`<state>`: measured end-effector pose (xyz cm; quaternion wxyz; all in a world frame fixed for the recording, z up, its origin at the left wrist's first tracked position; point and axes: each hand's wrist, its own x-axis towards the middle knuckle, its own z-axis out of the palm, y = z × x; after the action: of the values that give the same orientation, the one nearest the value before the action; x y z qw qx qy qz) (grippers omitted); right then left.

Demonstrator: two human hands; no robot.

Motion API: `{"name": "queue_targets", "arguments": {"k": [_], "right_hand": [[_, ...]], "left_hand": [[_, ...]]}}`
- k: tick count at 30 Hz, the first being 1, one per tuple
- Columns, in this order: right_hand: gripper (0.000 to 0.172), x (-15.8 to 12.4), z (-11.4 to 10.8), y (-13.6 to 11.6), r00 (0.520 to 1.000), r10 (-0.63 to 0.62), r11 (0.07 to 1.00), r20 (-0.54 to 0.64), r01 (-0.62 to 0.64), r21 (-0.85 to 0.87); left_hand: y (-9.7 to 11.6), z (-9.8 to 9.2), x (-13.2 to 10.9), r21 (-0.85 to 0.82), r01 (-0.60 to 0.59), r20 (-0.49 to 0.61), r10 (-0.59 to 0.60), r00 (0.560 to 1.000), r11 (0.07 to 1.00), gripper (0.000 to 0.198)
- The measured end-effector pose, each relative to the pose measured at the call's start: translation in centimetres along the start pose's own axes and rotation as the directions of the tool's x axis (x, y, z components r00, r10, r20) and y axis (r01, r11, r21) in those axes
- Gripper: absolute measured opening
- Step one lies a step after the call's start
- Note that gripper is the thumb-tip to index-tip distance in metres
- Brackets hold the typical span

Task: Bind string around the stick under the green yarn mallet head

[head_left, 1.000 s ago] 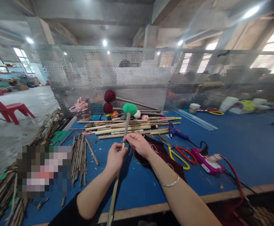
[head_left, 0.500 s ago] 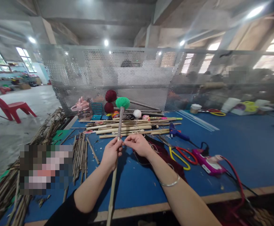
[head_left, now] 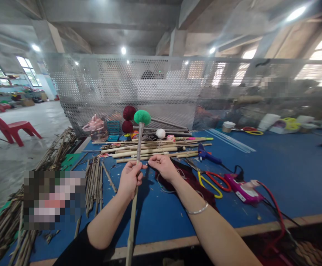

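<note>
Two bare hands of mine are hovering over the blue-topped bench. My left hand is wrapping its grip around a long, pale wooden stick, which is running from 6 o'clock up to a round, green, yarn-like head between 12 and 1 o'clock. My right hand is hanging at 3 o'clock from the left, its grip narrow, thumb and fingertips pinching together; I cannot tell whether anything thin is sitting between them. At 4 o'clock from it, a dark wine-red cloth is lying near red-and-yellow-handled scissors. A blue glue gun is resting between 2 and 3 o'clock, while thin grey-brown twigs are lying at 9 o'clock from my left hand.
</note>
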<state>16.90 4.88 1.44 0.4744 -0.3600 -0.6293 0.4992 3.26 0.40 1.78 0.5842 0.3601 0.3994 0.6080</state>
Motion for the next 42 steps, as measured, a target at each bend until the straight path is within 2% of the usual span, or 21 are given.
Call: {"name": "queue_targets", "arguments": {"k": [5,11,13,18,22,24,28,30,36,42], "right_hand": [[0.022,-0.8,0.8,-0.7,0.987,0.012,0.996,0.161,-0.026,0.087],[0.018,-1.6,1.4,-1.6,0.974,-0.049,0.978,0.22,0.002,0.209],[0.018,-1.6,1.1,-1.7,0.981,-0.027,0.972,0.195,-0.02,0.235],[0.023,-0.7,0.6,-0.9,0.996,0.085,0.939,0.013,-0.085,0.333],[0.026,-0.1,0.8,0.0,0.985,0.171,0.932,-0.024,-0.154,0.329],[0.027,0.1,0.9,0.2,0.985,0.173,0.936,-0.026,-0.156,0.314],[0.028,0.2,0.8,0.4,0.984,0.172,0.95,-0.048,-0.153,0.272],[0.028,0.2,0.7,0.3,0.983,0.177,0.959,-0.056,-0.16,0.235],[0.027,0.3,0.9,0.5,0.989,0.132,0.985,-0.063,-0.124,0.118],[0.027,0.4,0.9,0.9,0.993,0.101,0.99,-0.06,-0.095,0.103]], "left_hand": [[-0.1,0.0,0.0,0.006,-0.012,0.006,0.012,1.0,1.0,0.031],[-0.7,0.3,-0.2,0.114,-0.059,0.023,0.057,0.998,0.992,0.034],[-0.7,0.4,-0.3,0.123,-0.057,0.03,0.054,0.998,0.991,0.036],[-0.1,0.3,-0.1,0.103,-0.033,-0.046,0.038,0.998,0.994,0.039],[0.3,-0.2,0.4,0.026,-0.086,-0.041,0.087,0.995,0.996,0.034],[0.4,-0.3,0.5,0.008,-0.062,-0.02,0.062,0.998,0.998,0.033],[0.4,-0.2,0.3,0.009,0.119,0.05,-0.119,0.992,0.993,0.033],[0.4,-0.1,0.1,-0.016,0.156,0.091,-0.154,0.984,0.988,0.033],[-0.1,-0.3,0.3,-0.009,0.074,0.051,-0.073,0.996,0.997,0.036],[-0.4,-0.2,0.4,-0.053,0.077,0.043,-0.075,0.996,0.996,0.038]]}}
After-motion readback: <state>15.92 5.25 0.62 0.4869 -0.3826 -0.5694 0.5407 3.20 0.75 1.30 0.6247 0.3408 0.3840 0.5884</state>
